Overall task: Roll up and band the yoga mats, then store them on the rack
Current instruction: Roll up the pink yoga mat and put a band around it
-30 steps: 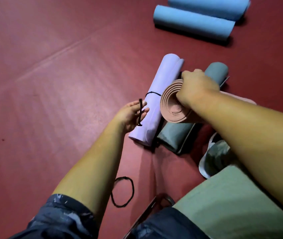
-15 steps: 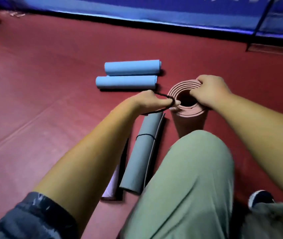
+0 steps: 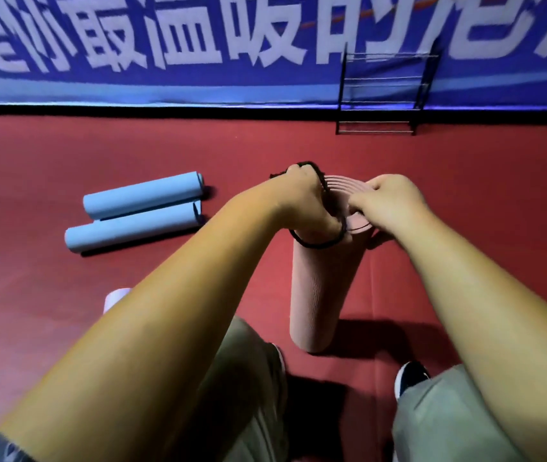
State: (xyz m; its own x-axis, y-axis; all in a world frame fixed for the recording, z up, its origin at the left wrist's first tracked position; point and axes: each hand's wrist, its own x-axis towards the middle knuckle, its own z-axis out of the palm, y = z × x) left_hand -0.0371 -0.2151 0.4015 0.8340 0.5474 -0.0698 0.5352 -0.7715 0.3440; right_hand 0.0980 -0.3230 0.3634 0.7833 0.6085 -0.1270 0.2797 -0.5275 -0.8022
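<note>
Band [image 3: 317,245] half over pink mat [image 3: 315,295] rim

The red floor [image 3: 465,201] is carrying a first blue mat [image 3: 143,195] and a second blue mat [image 3: 132,230], both rolled and lying side by side, touching, at left. A rolled pink mat [image 3: 319,295] is standing on end near centre. The end of a lilac mat [image 3: 115,300] is showing at lower left. A black wire rack [image 3: 382,91] is standing at the far edge.

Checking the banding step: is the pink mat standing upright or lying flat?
Upright. The pink mat stands on end on the red floor, spiral end up; the left hand holds a black band at its top.
</note>
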